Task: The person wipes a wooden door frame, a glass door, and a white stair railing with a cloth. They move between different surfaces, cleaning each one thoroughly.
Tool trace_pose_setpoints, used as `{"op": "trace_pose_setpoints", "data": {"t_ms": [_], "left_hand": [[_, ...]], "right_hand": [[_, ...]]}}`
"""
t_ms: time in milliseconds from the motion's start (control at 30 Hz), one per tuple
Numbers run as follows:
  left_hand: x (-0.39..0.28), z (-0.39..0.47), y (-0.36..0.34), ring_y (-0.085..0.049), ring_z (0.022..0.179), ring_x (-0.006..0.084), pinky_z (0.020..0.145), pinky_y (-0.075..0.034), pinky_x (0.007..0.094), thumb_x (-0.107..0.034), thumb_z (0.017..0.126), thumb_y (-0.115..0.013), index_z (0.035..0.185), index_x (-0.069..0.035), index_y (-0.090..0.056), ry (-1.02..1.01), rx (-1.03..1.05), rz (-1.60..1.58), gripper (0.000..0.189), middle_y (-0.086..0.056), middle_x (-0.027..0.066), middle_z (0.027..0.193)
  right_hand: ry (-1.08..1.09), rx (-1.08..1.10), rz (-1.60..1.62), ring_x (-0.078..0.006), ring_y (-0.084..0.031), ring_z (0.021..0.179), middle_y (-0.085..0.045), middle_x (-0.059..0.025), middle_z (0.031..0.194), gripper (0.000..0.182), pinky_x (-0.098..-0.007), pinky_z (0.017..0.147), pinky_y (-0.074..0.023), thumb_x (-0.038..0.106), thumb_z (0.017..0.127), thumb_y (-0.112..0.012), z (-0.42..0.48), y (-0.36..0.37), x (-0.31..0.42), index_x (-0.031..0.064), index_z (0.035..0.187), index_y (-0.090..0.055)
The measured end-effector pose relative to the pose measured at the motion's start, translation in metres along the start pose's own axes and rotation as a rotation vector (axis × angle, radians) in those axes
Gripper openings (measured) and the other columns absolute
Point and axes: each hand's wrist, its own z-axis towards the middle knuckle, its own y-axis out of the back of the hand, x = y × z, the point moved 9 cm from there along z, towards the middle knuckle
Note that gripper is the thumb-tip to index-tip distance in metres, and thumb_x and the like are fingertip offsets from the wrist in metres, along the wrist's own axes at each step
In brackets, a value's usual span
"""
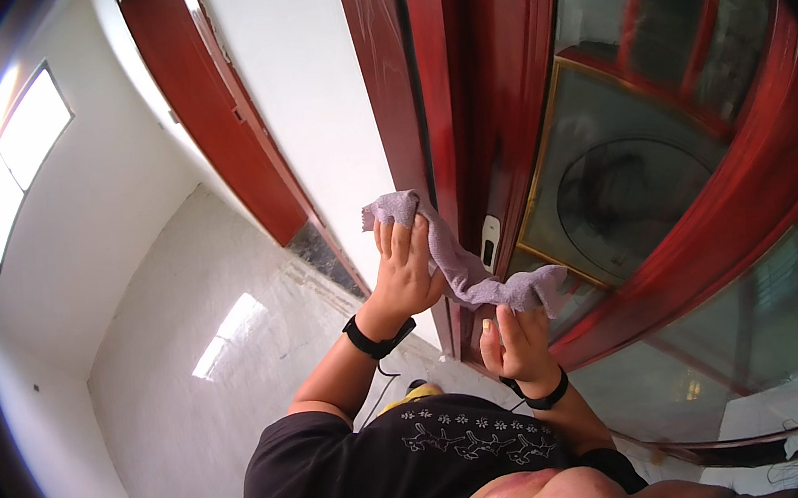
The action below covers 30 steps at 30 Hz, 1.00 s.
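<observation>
A mauve towelling cloth [469,275] stretches in a loose, sagging twist between my two hands, in front of a dark red door frame [397,107]. My left hand [401,270] is raised with its fingers nearly straight, and one end of the cloth is folded over its fingertips. Lower and to the right, my right hand [521,348] has the other end over its fingertips, its thumb held apart. Behind the cloth, a pale recessed pull handle [489,241] is set in the red door stile. The fingertips of both hands are hidden by the cloth.
Red-framed glass panels [635,178] on the right carry reflections. At left are a white wall strip [290,66], a red door [217,122], a bright window [28,157] and a pale floor [182,289]. A thin cable [382,393] hangs near my left wristband [378,336].
</observation>
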Motion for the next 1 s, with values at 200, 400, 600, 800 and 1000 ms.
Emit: {"op": "trace_pose_setpoints", "data": {"t_ms": [200,400,600,800,1000], "left_hand": [[0.013,0.051,0.007,-0.040,0.115,0.0464,0.106,-0.022,0.0614,-0.023,0.070,-0.066,0.130,0.012,-0.045,-0.033,-0.262,-0.064,0.072,-0.042,0.0278,0.129],[0.027,0.111,-0.002,-0.042,0.119,0.0453,0.108,-0.021,0.0616,-0.017,0.076,-0.060,0.136,0.005,-0.047,0.033,-0.134,-0.040,0.065,-0.043,0.0250,0.135],[0.034,0.108,-0.023,-0.046,0.115,0.0453,0.104,-0.027,0.0620,-0.025,0.083,-0.055,0.132,0.003,-0.051,-0.019,-0.127,0.019,0.057,-0.048,0.0242,0.131],[0.031,0.114,-0.017,-0.046,0.111,0.0405,0.097,-0.031,0.0594,-0.024,0.088,-0.051,0.128,0.002,-0.052,-0.045,-0.229,-0.120,0.047,-0.050,0.0195,0.121],[0.035,0.100,-0.020,-0.048,0.098,0.0336,0.085,-0.034,0.0534,-0.022,0.085,-0.054,0.124,0.002,-0.055,-0.085,-0.210,-0.177,0.045,-0.052,0.0154,0.111]], "right_hand": [[0.063,-0.034,-0.080,-0.0474,-0.051,0.120,-0.047,-0.0280,0.138,0.064,-0.0586,0.105,-0.0326,0.004,0.083,-0.062,0.028,-0.007,-0.007,0.0010,0.144,-0.041],[-0.001,-0.029,-0.249,-0.0466,-0.050,0.117,-0.056,-0.0188,0.124,0.039,-0.0696,0.108,-0.0240,0.011,0.075,-0.068,0.076,-0.019,-0.015,0.0192,0.113,-0.068],[-0.051,-0.116,-0.178,-0.0440,-0.053,0.116,-0.060,-0.0191,0.123,0.032,-0.0672,0.106,-0.0280,0.008,0.084,-0.061,0.161,-0.031,-0.031,0.0102,0.115,-0.068],[-0.137,-0.060,-0.117,-0.0377,-0.052,0.101,-0.054,-0.0199,0.121,0.046,-0.0443,0.092,-0.0433,0.007,0.092,-0.055,0.196,-0.064,-0.053,-0.0014,0.137,-0.049],[-0.170,0.039,-0.173,-0.0408,-0.048,0.115,-0.048,-0.0260,0.129,0.051,-0.0481,0.102,-0.0361,0.008,0.094,-0.050,0.177,-0.081,-0.054,-0.0076,0.142,-0.040]]}}
